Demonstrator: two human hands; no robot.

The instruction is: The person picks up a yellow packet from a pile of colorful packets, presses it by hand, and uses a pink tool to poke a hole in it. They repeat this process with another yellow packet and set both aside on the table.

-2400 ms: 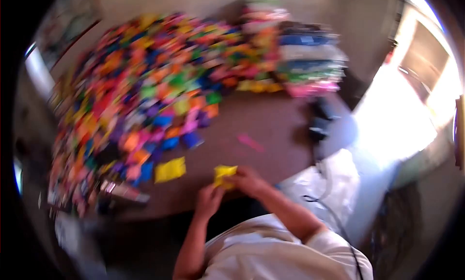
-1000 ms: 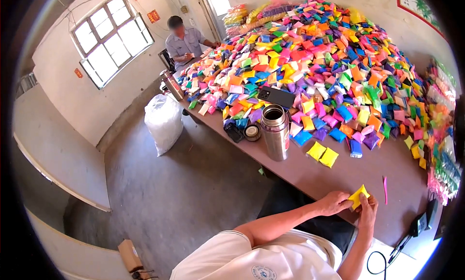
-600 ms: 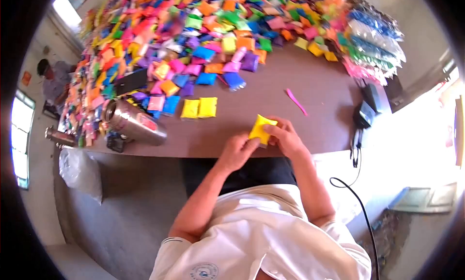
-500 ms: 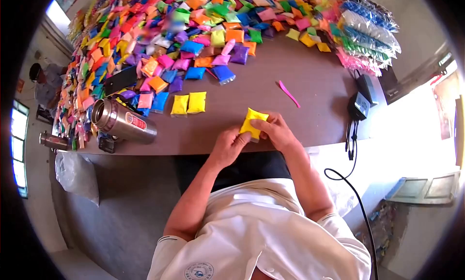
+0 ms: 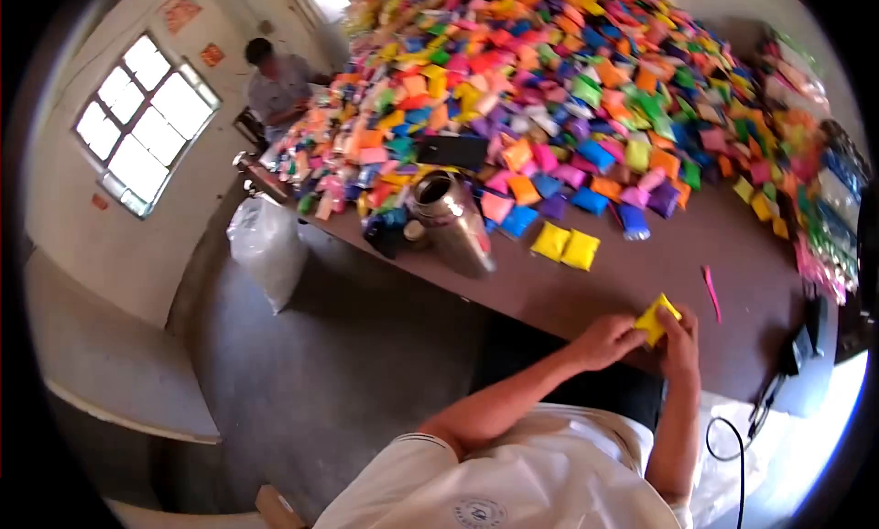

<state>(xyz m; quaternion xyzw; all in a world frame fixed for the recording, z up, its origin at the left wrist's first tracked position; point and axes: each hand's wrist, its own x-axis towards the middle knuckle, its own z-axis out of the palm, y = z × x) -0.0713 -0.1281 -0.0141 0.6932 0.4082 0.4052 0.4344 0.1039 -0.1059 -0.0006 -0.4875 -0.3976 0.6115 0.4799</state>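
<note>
Between my two hands is a small yellow packet point(image 5: 656, 319), held above the table's front edge. My left hand point(image 5: 608, 342) is closed on its left side, with thumb and fingers pinching it. On the right side my right hand point(image 5: 679, 339) grips the same packet. Two more yellow packets point(image 5: 550, 241) lie side by side on the brown table, up and left of my hands. A thin pink plastic tool point(image 5: 711, 294) rests on the table to the right of the held packet.
A heap of coloured packets point(image 5: 586, 89) covers the back of the table point(image 5: 732, 254). An open steel flask point(image 5: 453, 227) and a black phone point(image 5: 452, 152) are at left. Black cables point(image 5: 765, 405) hang at right. A person point(image 5: 279, 89) sits at the far left.
The camera view has turned to the left, so the table and my hands now appear further right. Both hands still hold the yellow packet.
</note>
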